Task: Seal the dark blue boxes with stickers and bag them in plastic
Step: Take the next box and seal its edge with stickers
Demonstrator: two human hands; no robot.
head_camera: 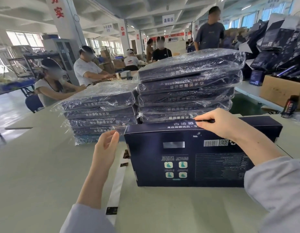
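A dark blue box (179,158) lies flat on the table in front of me, printed back panel up. My right hand (218,123) reaches over its far top edge, and its fingertips press a dark sticker onto that edge. My left hand (106,145) hovers just left of the box's far left corner, fingers relaxed, holding nothing. A white backing strip (116,180) with dark stickers on it runs along the table to the left of the box.
Two stacks of plastic-bagged dark blue boxes stand behind the box, a low stack (99,111) at left and a taller stack (188,84) at centre. A cardboard carton (280,91) and a dark can (289,106) sit at right. Several people work at the tables beyond.
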